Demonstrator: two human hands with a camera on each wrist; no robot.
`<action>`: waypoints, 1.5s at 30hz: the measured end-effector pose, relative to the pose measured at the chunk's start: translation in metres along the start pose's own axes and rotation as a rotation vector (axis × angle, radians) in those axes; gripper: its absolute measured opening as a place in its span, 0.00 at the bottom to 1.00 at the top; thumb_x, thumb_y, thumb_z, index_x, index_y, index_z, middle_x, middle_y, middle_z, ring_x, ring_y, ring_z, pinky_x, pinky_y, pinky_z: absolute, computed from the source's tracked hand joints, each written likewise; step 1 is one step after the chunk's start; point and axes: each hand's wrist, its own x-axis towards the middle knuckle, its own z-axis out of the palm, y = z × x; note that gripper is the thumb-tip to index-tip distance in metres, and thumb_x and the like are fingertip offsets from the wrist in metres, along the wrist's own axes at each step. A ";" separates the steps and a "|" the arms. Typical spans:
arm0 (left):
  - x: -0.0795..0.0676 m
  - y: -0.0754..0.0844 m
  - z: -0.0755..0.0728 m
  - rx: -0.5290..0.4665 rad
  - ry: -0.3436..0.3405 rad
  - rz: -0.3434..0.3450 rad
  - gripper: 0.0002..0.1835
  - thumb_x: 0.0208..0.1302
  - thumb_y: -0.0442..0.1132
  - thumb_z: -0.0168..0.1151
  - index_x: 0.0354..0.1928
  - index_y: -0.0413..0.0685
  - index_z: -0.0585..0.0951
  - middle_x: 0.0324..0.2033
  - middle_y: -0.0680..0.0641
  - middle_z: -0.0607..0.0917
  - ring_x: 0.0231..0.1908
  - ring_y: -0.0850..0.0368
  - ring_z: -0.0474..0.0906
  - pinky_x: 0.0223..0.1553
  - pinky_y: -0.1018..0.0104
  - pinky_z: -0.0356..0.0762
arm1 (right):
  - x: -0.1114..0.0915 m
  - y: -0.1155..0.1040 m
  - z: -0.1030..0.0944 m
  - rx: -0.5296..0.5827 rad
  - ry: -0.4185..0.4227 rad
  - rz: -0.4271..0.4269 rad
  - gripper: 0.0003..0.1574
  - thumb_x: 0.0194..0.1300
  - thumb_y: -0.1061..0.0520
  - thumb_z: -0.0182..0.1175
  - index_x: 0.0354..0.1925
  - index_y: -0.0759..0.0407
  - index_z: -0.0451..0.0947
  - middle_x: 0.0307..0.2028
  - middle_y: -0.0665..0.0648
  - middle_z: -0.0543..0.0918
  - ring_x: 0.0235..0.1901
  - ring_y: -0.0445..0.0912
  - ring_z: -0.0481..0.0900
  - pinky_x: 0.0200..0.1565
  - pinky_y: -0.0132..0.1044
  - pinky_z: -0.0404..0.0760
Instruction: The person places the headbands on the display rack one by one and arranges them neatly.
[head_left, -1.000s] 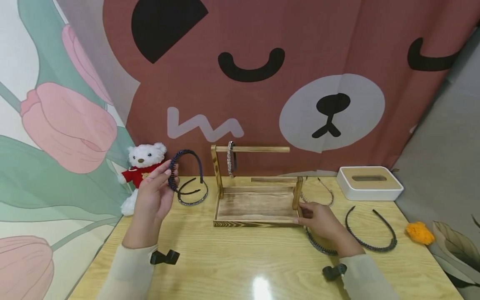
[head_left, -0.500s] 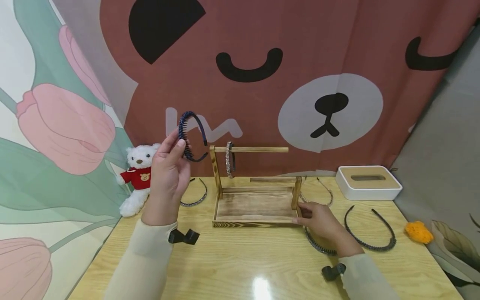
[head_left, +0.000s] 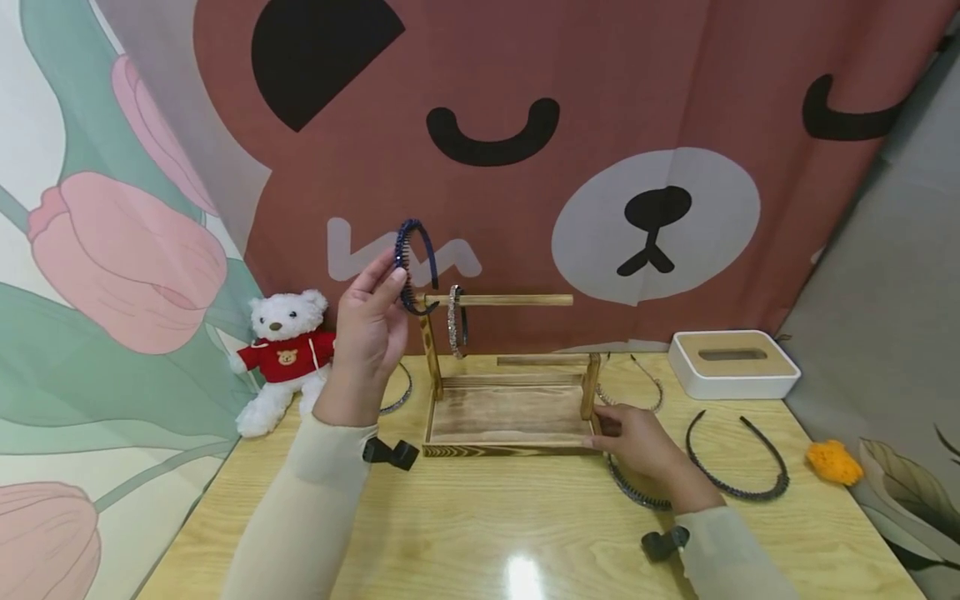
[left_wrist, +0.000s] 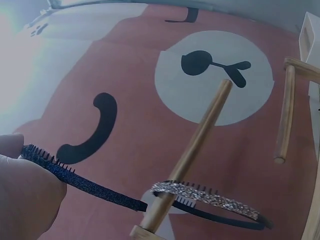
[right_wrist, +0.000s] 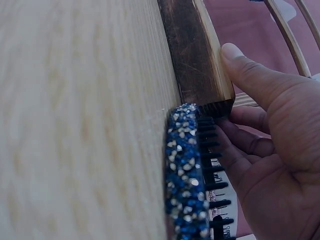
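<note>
My left hand (head_left: 367, 333) pinches a dark blue toothed headband (head_left: 431, 257) between thumb and fingers. It is raised near the left end of the upper bar (head_left: 525, 300) of a wooden stand (head_left: 510, 451). A silver rhinestone headband (head_left: 453, 321) hangs on that bar; the left wrist view shows it looped round the rod, close to the tip of the blue headband (left_wrist: 100, 192). With thumb and fingers, my right hand (head_left: 637, 437) grips the tray's right front corner. Below that hand lies a toothed headband (head_left: 633, 492) with blue and silver stones, partly hidden by the wrist.
On the table's right lie a dark headband (head_left: 757, 496) and a thin beaded one (head_left: 660, 392). Behind them stands a tissue box (head_left: 735, 375), with an orange fluffy item (head_left: 834, 462) nearer. At left, a white teddy bear (head_left: 288, 358) sits beside another headband (head_left: 401, 400).
My left hand has lifted the dark blue headband from beside the teddy bear, then carried it right to the upper bar's left end. The right hand has kept its hold on the stand.
</note>
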 end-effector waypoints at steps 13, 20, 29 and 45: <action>0.006 -0.023 -0.010 0.041 0.013 -0.045 0.19 0.79 0.22 0.57 0.47 0.52 0.92 0.47 0.52 0.88 0.51 0.59 0.79 0.54 0.71 0.75 | -0.001 0.000 0.000 -0.012 0.007 -0.005 0.49 0.70 0.45 0.77 0.75 0.72 0.73 0.66 0.73 0.82 0.61 0.62 0.88 0.56 0.48 0.92; 0.002 -0.050 -0.026 0.035 0.084 -0.095 0.18 0.77 0.21 0.59 0.47 0.50 0.91 0.47 0.51 0.87 0.49 0.60 0.81 0.51 0.74 0.81 | 0.002 -0.001 -0.001 -0.008 0.010 -0.015 0.49 0.70 0.46 0.76 0.75 0.73 0.72 0.66 0.74 0.82 0.61 0.62 0.88 0.56 0.47 0.92; -0.001 -0.080 -0.044 0.056 0.125 -0.161 0.18 0.77 0.19 0.57 0.53 0.44 0.89 0.51 0.51 0.85 0.51 0.62 0.81 0.56 0.76 0.81 | 0.002 0.001 -0.001 -0.013 0.009 0.003 0.49 0.71 0.45 0.76 0.76 0.71 0.71 0.67 0.73 0.82 0.61 0.62 0.87 0.56 0.47 0.92; -0.004 -0.101 -0.050 0.078 0.149 -0.162 0.19 0.75 0.18 0.59 0.63 0.36 0.85 0.45 0.52 0.85 0.48 0.61 0.82 0.54 0.75 0.84 | 0.001 -0.002 0.000 0.011 0.008 0.004 0.48 0.71 0.48 0.76 0.76 0.72 0.71 0.68 0.74 0.81 0.62 0.63 0.87 0.55 0.46 0.92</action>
